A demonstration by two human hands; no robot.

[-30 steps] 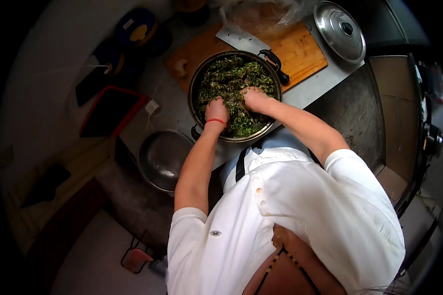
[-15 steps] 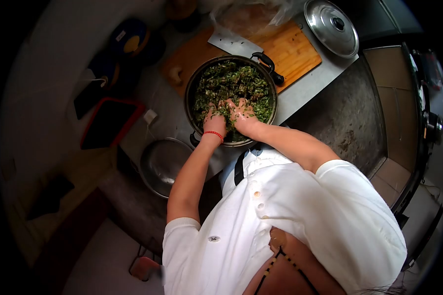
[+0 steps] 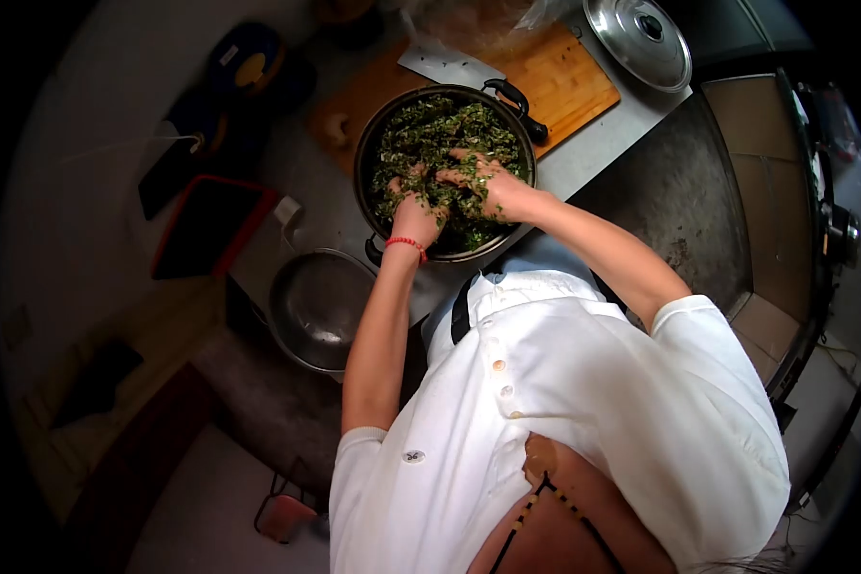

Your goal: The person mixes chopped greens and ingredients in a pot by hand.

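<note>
A wide dark-rimmed pot (image 3: 363,196) holds a mass of finely chopped greens (image 3: 450,122). Both of my hands are down in this mixture, at the side of the pot nearer my body. My left hand (image 3: 417,214), with a red bead bracelet at the wrist, has its fingers curled into the greens, and their tips are partly hidden. Just to its right, my right hand (image 3: 502,189) lies with fingers spread and pointing left. Bits of green cling to the skin of both hands.
Behind the pot is a wooden cutting board (image 3: 579,84) with a cleaver (image 3: 447,67) and a clear plastic bag (image 3: 478,24). A metal lid (image 3: 638,43) lies at the back right. An empty metal basin (image 3: 320,311) sits front left, near a red-framed dark object (image 3: 210,230).
My right hand has shifted right and turned so that its fingers point left. My left hand has risen slightly, with its fingers more curled. The whole view has shifted a little.
</note>
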